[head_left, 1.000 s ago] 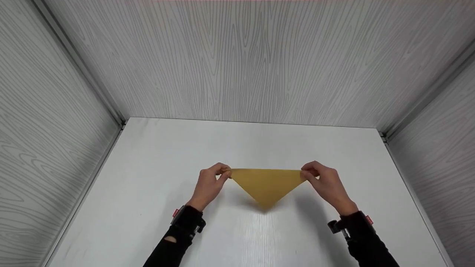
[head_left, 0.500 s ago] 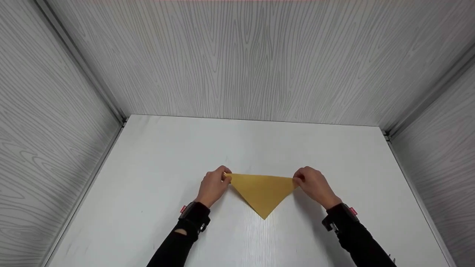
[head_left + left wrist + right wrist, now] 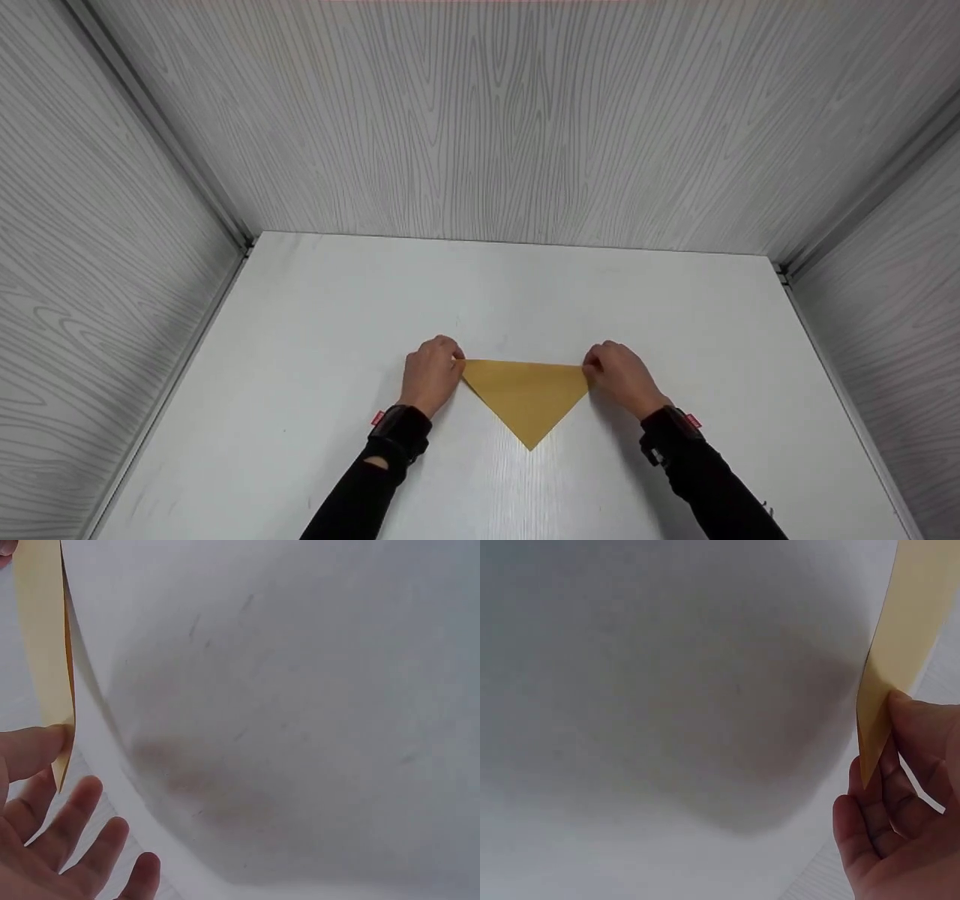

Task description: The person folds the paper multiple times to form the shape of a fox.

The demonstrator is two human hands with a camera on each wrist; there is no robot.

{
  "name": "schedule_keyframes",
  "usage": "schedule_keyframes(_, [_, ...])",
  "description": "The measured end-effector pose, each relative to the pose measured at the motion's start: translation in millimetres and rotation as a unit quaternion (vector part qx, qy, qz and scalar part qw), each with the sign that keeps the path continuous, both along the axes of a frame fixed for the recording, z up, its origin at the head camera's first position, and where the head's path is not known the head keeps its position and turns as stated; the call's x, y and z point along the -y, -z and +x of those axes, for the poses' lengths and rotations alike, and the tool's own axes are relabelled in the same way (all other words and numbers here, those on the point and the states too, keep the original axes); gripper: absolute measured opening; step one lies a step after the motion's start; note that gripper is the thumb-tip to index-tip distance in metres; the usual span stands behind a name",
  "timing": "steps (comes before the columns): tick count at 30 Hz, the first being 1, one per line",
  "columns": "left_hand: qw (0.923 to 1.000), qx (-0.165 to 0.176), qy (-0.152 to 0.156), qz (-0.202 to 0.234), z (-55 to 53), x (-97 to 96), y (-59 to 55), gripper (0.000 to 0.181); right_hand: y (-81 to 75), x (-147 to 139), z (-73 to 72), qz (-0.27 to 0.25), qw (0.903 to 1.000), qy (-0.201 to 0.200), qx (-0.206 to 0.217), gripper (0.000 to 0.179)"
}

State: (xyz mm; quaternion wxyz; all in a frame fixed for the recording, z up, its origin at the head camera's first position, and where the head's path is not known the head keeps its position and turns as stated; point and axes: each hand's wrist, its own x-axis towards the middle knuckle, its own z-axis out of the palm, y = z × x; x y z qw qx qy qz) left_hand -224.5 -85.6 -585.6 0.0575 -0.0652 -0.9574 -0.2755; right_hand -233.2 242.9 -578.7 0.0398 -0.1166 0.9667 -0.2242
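A yellow sheet of paper (image 3: pixel 527 397), triangular in outline, stretches between my two hands in the head view, its long straight edge away from me and its point towards me. My left hand (image 3: pixel 433 375) pinches the left corner between thumb and forefinger; in the left wrist view the other fingers (image 3: pixel 101 855) spread below the corner. At the opposite corner my right hand (image 3: pixel 622 379) pinches the paper (image 3: pixel 904 622) between thumb and fingers. The paper lies close to the white tabletop; whether it touches all along cannot be told.
The white tabletop (image 3: pixel 337 300) surrounds the hands. A grey wood-grain panel (image 3: pixel 480 120) rises behind it, with similar panels on the left (image 3: pixel 90 262) and right (image 3: pixel 892 322). Each wrist bears a black strap with a red tag.
Both hands have moved down and closer together with the paper, the right hand shifting left. The paper's tip has come nearer to me, and the shadow beneath it has shrunk.
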Motion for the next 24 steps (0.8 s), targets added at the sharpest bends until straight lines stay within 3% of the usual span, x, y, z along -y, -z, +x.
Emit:
schedule_keyframes(7, [0.9992, 0.038, -0.003, -0.009, 3.0, 0.5, 4.7, 0.006, 4.1, 1.1, -1.6, -0.004, 1.0000, -0.003, 0.007, 0.005])
schedule_keyframes(13, [0.9992, 0.035, 0.017, -0.012, 4.6, -1.6, 0.6, 0.020, 2.5, -0.7, -3.5, -0.013, 0.9998, -0.011, 0.004, 0.004])
schedule_keyframes(19, [0.9950, -0.009, 0.094, -0.030, 12.5, -8.9, -2.0, 0.025, 1.4, -0.5, -5.6, -0.019, 0.9996, -0.006, 0.018, 0.005])
schedule_keyframes(24, [0.9810, -0.056, 0.177, -0.056, 21.4, -18.4, -1.9, 0.020, 0.9, 0.4, -7.0, -0.025, 0.9990, 0.005, 0.037, 0.005])
